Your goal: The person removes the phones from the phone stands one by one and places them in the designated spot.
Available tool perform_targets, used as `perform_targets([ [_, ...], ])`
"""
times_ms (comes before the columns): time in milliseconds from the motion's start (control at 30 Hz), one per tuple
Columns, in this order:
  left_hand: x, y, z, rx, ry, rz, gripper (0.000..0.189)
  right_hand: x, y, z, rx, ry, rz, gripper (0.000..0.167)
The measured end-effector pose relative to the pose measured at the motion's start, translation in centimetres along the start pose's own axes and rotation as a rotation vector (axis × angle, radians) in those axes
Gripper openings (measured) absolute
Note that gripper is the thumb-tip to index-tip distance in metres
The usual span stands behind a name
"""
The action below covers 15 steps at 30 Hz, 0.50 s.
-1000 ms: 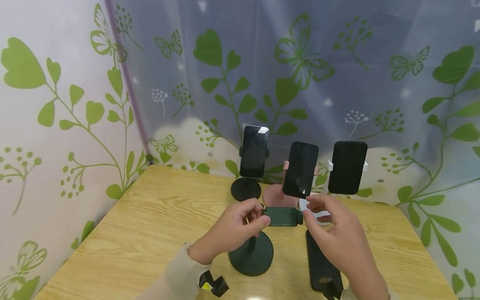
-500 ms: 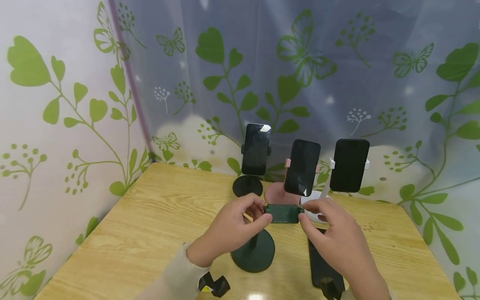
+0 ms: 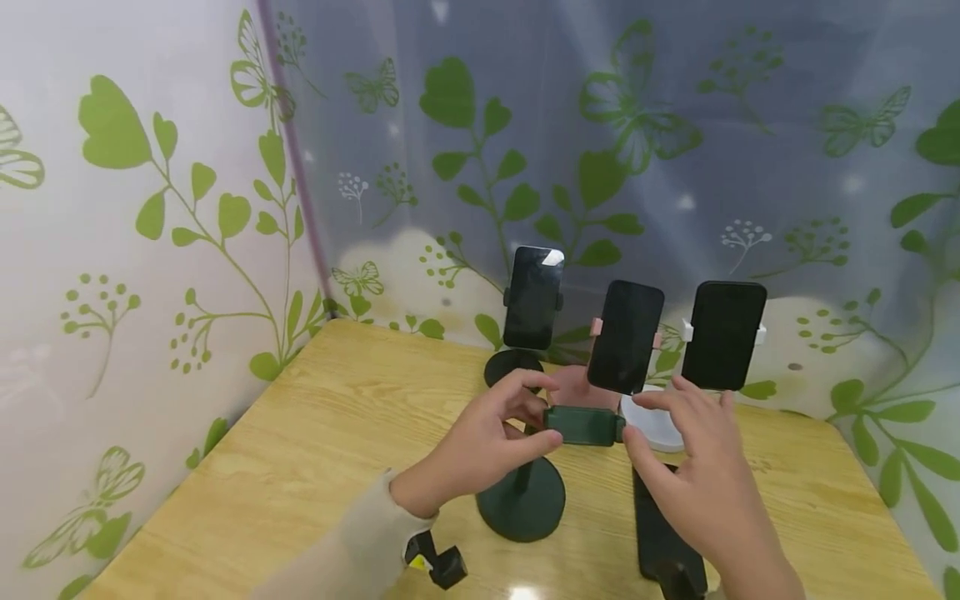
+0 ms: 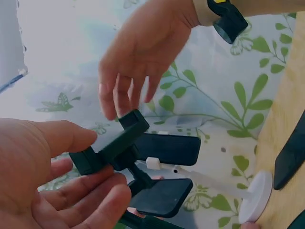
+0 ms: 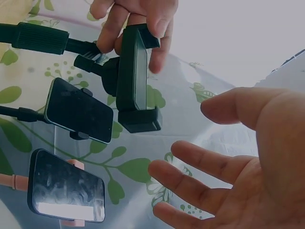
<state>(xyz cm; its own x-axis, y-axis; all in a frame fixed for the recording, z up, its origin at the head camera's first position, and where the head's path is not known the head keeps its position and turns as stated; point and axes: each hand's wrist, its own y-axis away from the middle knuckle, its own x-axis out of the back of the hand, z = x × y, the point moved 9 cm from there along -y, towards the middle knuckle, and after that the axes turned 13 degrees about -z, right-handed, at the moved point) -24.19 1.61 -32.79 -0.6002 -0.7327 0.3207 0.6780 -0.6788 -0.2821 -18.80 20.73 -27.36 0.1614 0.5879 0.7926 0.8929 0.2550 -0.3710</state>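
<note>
A dark green phone stand has its holder clamp [image 3: 581, 425] turned sideways above its round base [image 3: 521, 500]. My left hand [image 3: 491, 433] is at the clamp's left end, thumb on one side and fingers on the other, as the left wrist view also shows. No phone is in this clamp. My right hand [image 3: 701, 467] hovers at the clamp's right end, thumb and fingers spread. In the right wrist view, a gap shows between the right fingers [image 5: 205, 157] and the clamp. A black phone [image 3: 667, 525] lies on the table, partly under the right hand.
Behind stand three phones in holders: one on a black stand [image 3: 534, 297], one on a pink stand [image 3: 626, 337] and one on a white stand [image 3: 724, 335]. The wooden table [image 3: 360, 400] meets patterned curtains [image 3: 405, 208] at its back and sides.
My right hand has drawn back from the clamp's right end, its fingers spreading. The left fingers have loosened slightly. The head view has shifted, moving the scene rightward.
</note>
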Motion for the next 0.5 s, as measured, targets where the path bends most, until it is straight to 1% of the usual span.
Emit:
perform_targets([
  [67,0.0,-0.1,-0.2,0.006,0.025,-0.002,0.047,0.2,0.1,0.1,-0.007,-0.003,0.003,0.027],
  [267,0.8,0.1,-1.2,0.025,0.192,-0.007,0.035,0.3,0.1,-0.1,-0.005,0.002,-0.007,0.025],
  [367,1.4,0.4,-1.2,0.034,0.249,-0.006,0.033,0.2,0.1,-0.1,-0.002,-0.002,-0.013,0.024],
  [500,2.2,0.8,-0.8,0.055,0.294,-0.001,0.037,0.1,0.0,-0.1,-0.003,-0.003,-0.017,0.024],
])
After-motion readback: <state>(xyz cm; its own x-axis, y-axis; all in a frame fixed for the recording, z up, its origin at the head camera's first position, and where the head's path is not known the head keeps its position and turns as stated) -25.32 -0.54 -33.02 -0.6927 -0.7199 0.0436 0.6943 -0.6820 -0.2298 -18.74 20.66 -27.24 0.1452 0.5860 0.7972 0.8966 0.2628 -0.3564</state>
